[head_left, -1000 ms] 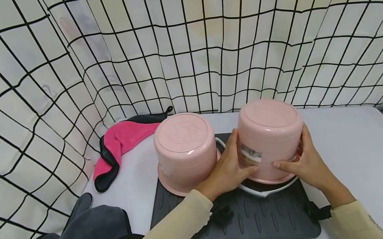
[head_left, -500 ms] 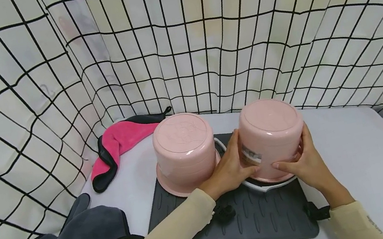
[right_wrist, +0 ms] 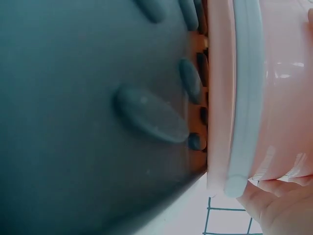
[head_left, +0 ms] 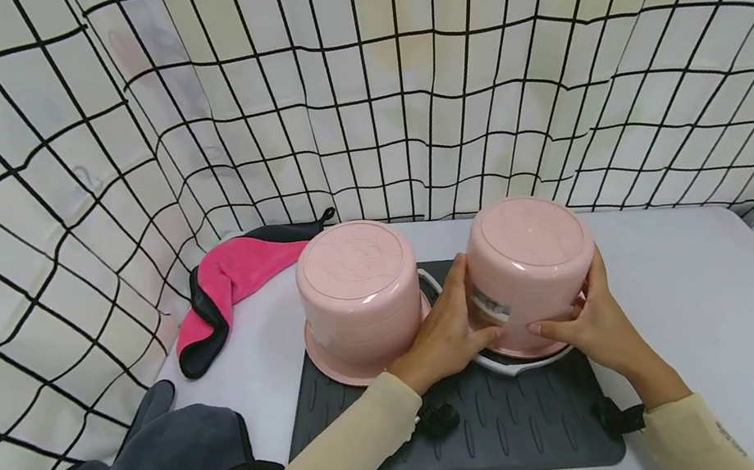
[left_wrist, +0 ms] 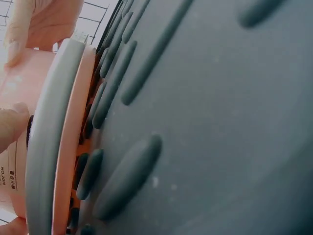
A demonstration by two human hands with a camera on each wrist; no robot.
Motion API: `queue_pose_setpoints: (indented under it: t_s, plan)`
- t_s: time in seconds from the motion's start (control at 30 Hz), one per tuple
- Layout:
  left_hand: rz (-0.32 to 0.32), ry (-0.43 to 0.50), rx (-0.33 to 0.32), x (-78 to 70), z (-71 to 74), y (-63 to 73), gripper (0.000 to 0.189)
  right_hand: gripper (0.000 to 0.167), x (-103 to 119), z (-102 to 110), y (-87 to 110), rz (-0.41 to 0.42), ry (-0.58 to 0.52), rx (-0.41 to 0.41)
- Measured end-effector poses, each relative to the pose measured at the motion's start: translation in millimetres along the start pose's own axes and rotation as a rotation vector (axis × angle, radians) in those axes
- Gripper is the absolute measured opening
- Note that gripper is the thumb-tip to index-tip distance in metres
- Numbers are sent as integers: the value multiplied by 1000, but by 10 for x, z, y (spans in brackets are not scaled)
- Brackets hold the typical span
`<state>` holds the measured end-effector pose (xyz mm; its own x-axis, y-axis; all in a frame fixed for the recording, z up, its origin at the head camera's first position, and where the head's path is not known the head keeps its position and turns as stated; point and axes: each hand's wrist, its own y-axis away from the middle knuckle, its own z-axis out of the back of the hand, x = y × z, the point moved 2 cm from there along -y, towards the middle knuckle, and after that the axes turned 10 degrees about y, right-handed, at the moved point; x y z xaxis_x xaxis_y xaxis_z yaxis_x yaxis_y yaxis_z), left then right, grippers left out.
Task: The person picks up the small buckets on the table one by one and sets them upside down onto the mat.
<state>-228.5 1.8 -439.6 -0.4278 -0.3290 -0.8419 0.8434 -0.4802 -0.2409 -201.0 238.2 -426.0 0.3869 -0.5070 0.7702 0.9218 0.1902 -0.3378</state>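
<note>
Two pink plastic buckets stand upside down on a dark ribbed mat [head_left: 502,447] in the head view. My left hand [head_left: 442,336] grips the left side of the right bucket [head_left: 531,259], its thumb on the front near a label. My right hand [head_left: 603,330] grips the other side, thumb also on the front. A white handle [head_left: 512,368] curves round this bucket's lower front. In the left wrist view the handle [left_wrist: 51,142] lies close beside the rim [left_wrist: 73,132], which is down by the mat's ridges. The left bucket [head_left: 361,304] stands beside my left forearm.
A pink and black cloth [head_left: 235,279] lies at the back left. Nearer is a grey cloth [head_left: 153,464] with black edging and a yellow underside. Black wire grid panels [head_left: 360,88] stand round the back and sides of the white table [head_left: 719,311].
The front of the white handle now sits slightly closer to the right bucket's rim. Both hands keep their hold, and the head view has shifted a little.
</note>
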Motion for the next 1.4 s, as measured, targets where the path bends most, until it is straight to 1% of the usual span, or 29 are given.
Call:
queue_pose_setpoints:
  t_s: [0.17, 0.4, 0.57, 0.7, 0.83, 1.03, 1.1, 1.2, 1.3, 1.4]
  plan:
    - [-21, -37, -23, -7, -1, 7, 116, 137, -3, 19, -10, -11, 12, 16]
    - [-32, -64, -32, 23, -15, 9, 116, 136, 3, 39, -15, -23, 18, 27]
    - [-26, -66, -29, 40, -11, 16, 116, 135, 19, 36, -12, -27, 24, 33]
    - [-14, -78, -21, 25, -1, 33, 117, 135, 28, 45, -1, -40, 29, 38]
    - [-9, -91, -6, -2, 12, 55, 118, 135, 51, 60, 15, -52, 35, 37]
    - [7, -75, 17, -55, 32, 88, 116, 134, 117, 99, 31, -57, 63, 27]
    - [17, -75, 21, -82, 39, 101, 114, 134, 137, 107, 52, -86, 85, 48]
    - [40, -90, 49, -123, 47, 136, 111, 132, 159, 112, 94, -122, 124, 87]
    - [54, -113, 80, -159, 53, 195, 109, 130, 171, 116, 132, -126, 148, 107]
    - [50, -112, 96, -177, 61, 258, 108, 130, 171, 124, 186, -147, 156, 124]
